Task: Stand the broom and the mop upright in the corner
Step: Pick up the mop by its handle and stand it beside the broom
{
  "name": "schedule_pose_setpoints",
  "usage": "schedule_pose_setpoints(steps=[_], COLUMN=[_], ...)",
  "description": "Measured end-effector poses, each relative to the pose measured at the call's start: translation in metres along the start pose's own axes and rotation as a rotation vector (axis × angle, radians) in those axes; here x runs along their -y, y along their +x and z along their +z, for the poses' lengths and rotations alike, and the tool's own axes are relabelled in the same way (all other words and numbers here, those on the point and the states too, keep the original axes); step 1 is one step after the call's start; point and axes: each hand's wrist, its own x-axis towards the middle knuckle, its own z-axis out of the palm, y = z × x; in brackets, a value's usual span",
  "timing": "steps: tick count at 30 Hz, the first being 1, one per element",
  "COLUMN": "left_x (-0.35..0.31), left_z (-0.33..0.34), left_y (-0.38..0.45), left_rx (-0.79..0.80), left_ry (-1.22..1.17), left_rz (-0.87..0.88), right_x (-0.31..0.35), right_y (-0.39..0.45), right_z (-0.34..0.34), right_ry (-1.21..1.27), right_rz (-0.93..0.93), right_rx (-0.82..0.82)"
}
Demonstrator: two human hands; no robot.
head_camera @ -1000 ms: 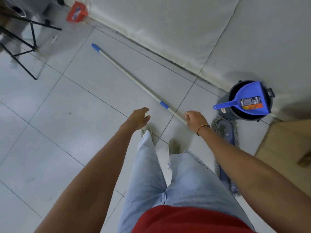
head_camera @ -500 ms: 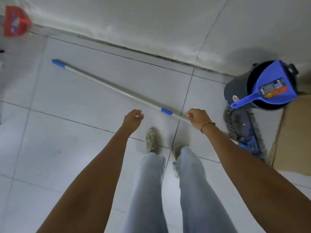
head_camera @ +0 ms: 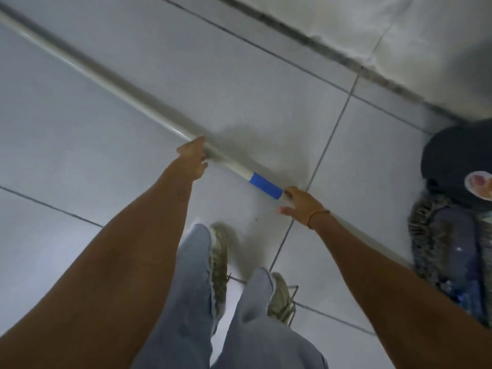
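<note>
Both hands are down at the mop handle (head_camera: 111, 87) now, the long white pole lying slantwise across the floor tiles (head_camera: 80, 169). The left hand (head_camera: 192, 159) sits on the near side of the pole, fingers partly curled against it, thumb up at the shaft; whether it has truly closed round the pole I cannot tell, the picture is smeared. Just to its right along the shaft comes the blue band (head_camera: 265, 185), and touching the far end of that band is the right hand (head_camera: 299, 205), fingers (head_camera: 282, 209) spread loosely, tips at the pole, a thin bracelet (head_camera: 316, 217) at the wrist. That one looks open, resting rather than clamped.

Beyond the right hand, the pole runs on under the forearm to the mop head (head_camera: 447, 251), a flat fringed pad lying on the floor. Just past that pad, further out from the right hand, stands a dark bucket (head_camera: 452, 161), close to the wall base (head_camera: 332, 46). Below both arms, light jeans (head_camera: 191, 302) and two pale shoes (head_camera: 219, 257), planted on the tiles nearer than the pole.
</note>
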Motion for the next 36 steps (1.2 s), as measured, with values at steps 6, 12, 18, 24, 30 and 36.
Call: schedule_pose_setpoints(steps=[6,12,18,24,30,36], left_x=[-0.013,-0.053,-0.104,-0.113,-0.063,-0.025], left_z=[-0.001,-0.022,0.012,0.106,0.187,0.232], left_y=[-0.029,-0.201,-0.462,-0.695,-0.840,-0.935], left_rx=[0.143,0.357,0.767,1.139,1.239,1.126], left_ry=[-0.335,-0.278,0.174,0.724,0.860,0.847], left_rz=[0.064,0.337,0.690,1.027,1.175,1.504], right_x=[0.010,0.047,0.060,0.036,0.017,0.000], right_y=[-0.012,-0.152,-0.337,-0.503,-0.621,-0.692], right_z=[-0.004,-0.057,-0.154,-0.224,-0.255,-0.277], right_ry=[0.009,0.181,0.303,0.630,0.876,1.016], right_rz=[-0.028,-0.041,0.060,0.218,0.213,0.194], right_rx=[-0.095,-0.274,-0.438,-0.626,-0.719,-0.911])
